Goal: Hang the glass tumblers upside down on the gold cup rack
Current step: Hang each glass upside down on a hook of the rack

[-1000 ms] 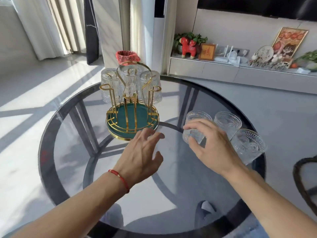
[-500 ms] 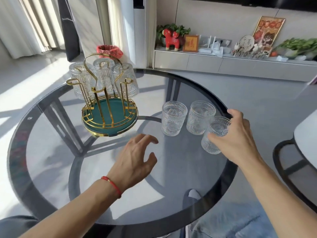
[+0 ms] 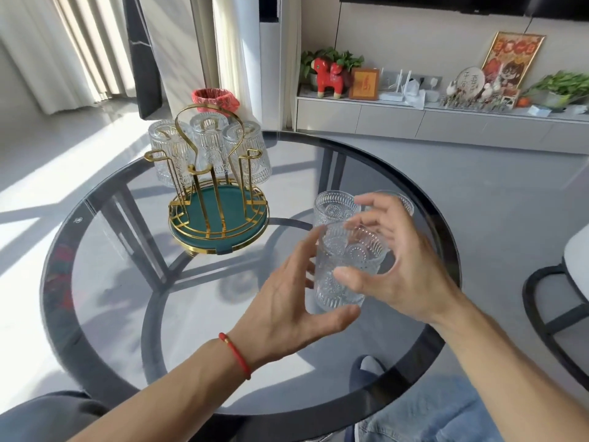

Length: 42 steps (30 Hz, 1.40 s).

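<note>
**Operator:** Tumblers first — the clear embossed glass tumbler (image 3: 345, 266) I am working with sits upright, mouth up, lifted above the round smoked-glass table (image 3: 105, 301), between both of my hands and in front of me. My right hand (image 3: 395, 269) wraps its far side, fingers curled round the wall and thumb across the front, gripping it. My left hand (image 3: 287, 301) is spread open beside it, fingertips just reaching the glass and thumb below its base; I cannot tell whether it is pressing.

**Listener:** What makes this step go well?

**Operator:** I judge the glass must be turned mouth-down before it goes on. I would let the left hand take the base while the right rotates, then lower the mouth straight over a free prong of the gold wire cup rack with its round green tray (image 3: 220, 212), which stands well apart, to the left and farther back.

**Listener:** And the count?

**Operator:** Three tumblers hang inverted on the rack's far side — three front prongs look empty. Two more stand upright on the table behind my hands, one partly hidden. One is in hand. Six tumblers, one rack.
</note>
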### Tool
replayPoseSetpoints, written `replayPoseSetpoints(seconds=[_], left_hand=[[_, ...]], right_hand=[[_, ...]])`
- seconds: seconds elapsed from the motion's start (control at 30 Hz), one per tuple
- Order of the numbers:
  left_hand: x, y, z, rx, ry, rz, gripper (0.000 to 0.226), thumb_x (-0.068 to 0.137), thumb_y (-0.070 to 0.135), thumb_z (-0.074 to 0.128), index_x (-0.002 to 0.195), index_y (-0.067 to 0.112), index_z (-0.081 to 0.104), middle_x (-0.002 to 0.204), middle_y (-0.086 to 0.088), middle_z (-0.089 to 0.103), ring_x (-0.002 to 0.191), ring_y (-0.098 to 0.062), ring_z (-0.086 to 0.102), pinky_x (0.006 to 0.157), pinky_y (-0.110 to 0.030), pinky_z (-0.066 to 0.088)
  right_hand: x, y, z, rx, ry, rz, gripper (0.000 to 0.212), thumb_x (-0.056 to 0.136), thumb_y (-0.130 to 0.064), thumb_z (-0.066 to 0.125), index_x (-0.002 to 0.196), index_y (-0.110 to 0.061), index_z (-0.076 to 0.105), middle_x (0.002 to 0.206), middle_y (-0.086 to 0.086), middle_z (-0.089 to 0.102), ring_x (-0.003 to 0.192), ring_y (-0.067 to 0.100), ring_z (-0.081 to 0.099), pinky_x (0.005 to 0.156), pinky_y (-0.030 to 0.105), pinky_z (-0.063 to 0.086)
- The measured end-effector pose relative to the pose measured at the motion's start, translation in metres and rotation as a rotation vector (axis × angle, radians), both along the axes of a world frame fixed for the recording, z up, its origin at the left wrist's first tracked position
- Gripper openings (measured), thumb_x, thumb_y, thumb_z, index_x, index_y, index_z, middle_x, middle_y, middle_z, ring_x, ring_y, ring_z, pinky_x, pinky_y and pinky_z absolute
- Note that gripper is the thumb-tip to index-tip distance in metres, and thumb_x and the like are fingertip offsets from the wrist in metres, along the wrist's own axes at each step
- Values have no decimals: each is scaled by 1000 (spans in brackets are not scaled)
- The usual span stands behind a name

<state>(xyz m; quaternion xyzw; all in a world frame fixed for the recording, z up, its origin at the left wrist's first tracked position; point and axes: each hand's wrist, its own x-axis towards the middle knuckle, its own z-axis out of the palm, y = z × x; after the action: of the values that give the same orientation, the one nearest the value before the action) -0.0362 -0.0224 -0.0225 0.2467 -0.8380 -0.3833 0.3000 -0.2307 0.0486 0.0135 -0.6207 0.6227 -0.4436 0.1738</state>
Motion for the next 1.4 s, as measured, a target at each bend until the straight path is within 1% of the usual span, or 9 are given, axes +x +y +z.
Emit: replayPoseSetpoints(seconds=[0.23, 0.33, 0.4, 0.47, 0.63, 0.9, 1.07, 1.2, 1.4], left_hand=[[29, -34, 15, 520, 266, 319, 86, 48, 44, 91, 123, 27, 52, 110, -6, 74, 95, -30, 74, 84, -49, 63], [38, -48, 18, 786, 493, 310, 96, 50, 25, 95, 132, 12, 46, 117, -19, 73, 104, -36, 74, 95, -54, 59], [41, -52, 21, 883, 563, 253, 91, 60, 12, 92, 136, 7, 42, 118, -19, 74, 106, -34, 74, 96, -48, 60], [43, -53, 24, 912, 593, 229, 83, 69, 12, 87, 138, 8, 42, 123, -18, 73, 109, -32, 73, 98, -46, 59], [56, -63, 34, 749, 460, 227, 74, 79, 39, 81, 143, 18, 49, 131, -8, 70, 116, -24, 70, 100, -48, 57], [69, -66, 29, 551, 358, 346, 45, 89, 51, 35, 113, 32, 68, 116, 5, 70, 107, -9, 65, 96, -37, 53], [63, -84, -1, -185, -293, 488, 41, 102, 41, 45, 130, 15, 59, 137, -6, 58, 130, -25, 48, 105, -46, 43], [61, -89, -16, -261, -561, 482, 47, 97, 45, 47, 134, 17, 54, 147, -5, 49, 140, -27, 35, 107, -53, 40], [60, -89, -17, -253, -656, 450, 48, 96, 43, 49, 134, 15, 51, 147, -7, 47, 144, -32, 29, 109, -58, 38]], right_hand=[[44, -33, -6, 229, -286, 103, 62, 87, -64, 59, 144, -48, 41, 144, -21, 52, 125, -19, 51, 105, 15, 42], [63, -45, -11, 311, -438, 134, 28, 103, -54, 48, 105, -80, 57, 138, 3, 62, 109, 6, 71, 86, 13, 54], [70, -52, -21, 264, -581, 146, 24, 100, -50, 53, 112, -70, 54, 129, 17, 65, 108, 31, 73, 87, 29, 61], [75, -60, -22, 170, -662, 140, 20, 100, -48, 58, 118, -57, 61, 104, -7, 77, 99, 28, 70, 90, 37, 61], [73, -78, 0, 36, -628, 48, 60, 83, -45, 80, 133, -17, 63, 121, 3, 78, 114, 23, 73, 96, 40, 55], [108, -138, 79, -292, -350, -50, 61, 74, -37, 89, 129, -25, 66, 123, 4, 73, 115, 22, 69, 99, 45, 58], [135, -181, 101, -265, -159, -63, 68, 73, -41, 88, 135, -26, 63, 124, -1, 69, 114, 11, 64, 99, 40, 56], [152, -199, 101, -232, -93, -65, 65, 71, -41, 90, 129, -28, 63, 118, -11, 66, 114, 11, 63, 100, 40, 54], [164, -217, 84, -208, 94, -28, 62, 74, -40, 89, 128, -26, 63, 103, -28, 54, 106, 3, 54, 76, -5, 35]])
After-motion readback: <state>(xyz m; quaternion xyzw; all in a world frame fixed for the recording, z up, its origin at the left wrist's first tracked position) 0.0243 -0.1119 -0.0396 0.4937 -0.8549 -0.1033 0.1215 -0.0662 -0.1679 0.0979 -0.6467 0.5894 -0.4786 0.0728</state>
